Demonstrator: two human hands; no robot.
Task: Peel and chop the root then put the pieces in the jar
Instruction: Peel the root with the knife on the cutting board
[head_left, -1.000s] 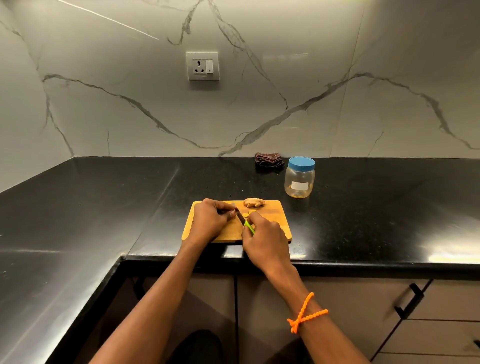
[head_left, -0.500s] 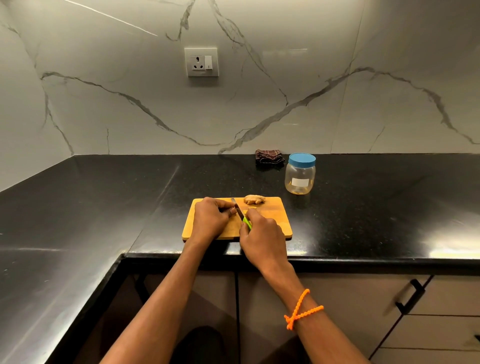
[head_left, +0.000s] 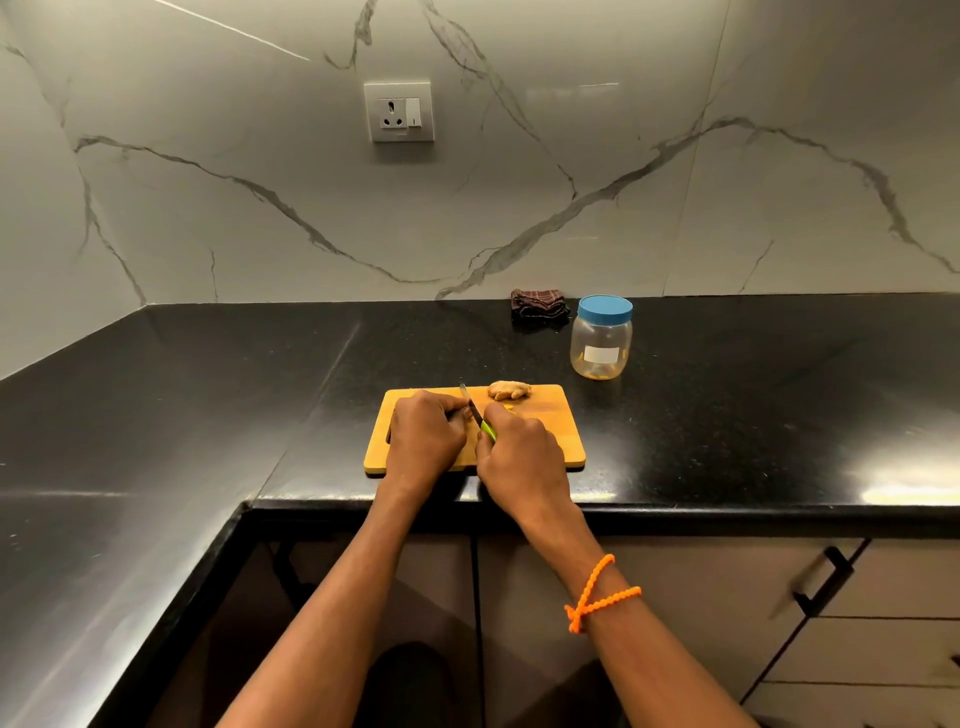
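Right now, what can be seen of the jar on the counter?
The jar is a squat, rounded container of clear plastic, as it looks, with a blue screw lid on and a blank white label on its front. It stands upright on the black counter, beyond the right far corner of the cutting board and apart from it. Something yellowish lies at its bottom. Neither hand touches it.
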